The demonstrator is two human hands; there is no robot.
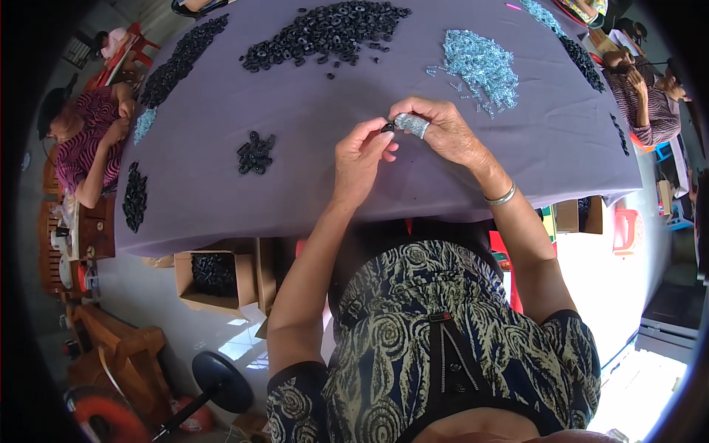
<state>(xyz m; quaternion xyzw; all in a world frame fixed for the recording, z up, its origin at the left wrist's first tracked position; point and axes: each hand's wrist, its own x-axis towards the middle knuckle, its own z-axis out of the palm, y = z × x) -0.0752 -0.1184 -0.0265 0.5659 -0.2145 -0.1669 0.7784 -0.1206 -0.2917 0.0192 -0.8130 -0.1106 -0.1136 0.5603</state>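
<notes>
My left hand (357, 164) and my right hand (447, 136) meet over the near middle of the table. A small black plastic piece (388, 128) is pinched between their fingertips, partly hidden by them. Silvery wrapping (411, 125) covers the right thumb. Left of my hands lies a small heap of black pieces (255, 153). Farther away is a wide pile of black ring-shaped pieces (332, 31). To the far right sits a pile of pale blue, shiny, spring-like pieces (481, 68).
A purple cloth covers the table (310, 103). More black heaps lie along its sides. One person (88, 144) sits at the left edge, another (646, 103) at the right. Below the table stands a cardboard box (244, 277) of black pieces; a red stool (626, 230) is at right.
</notes>
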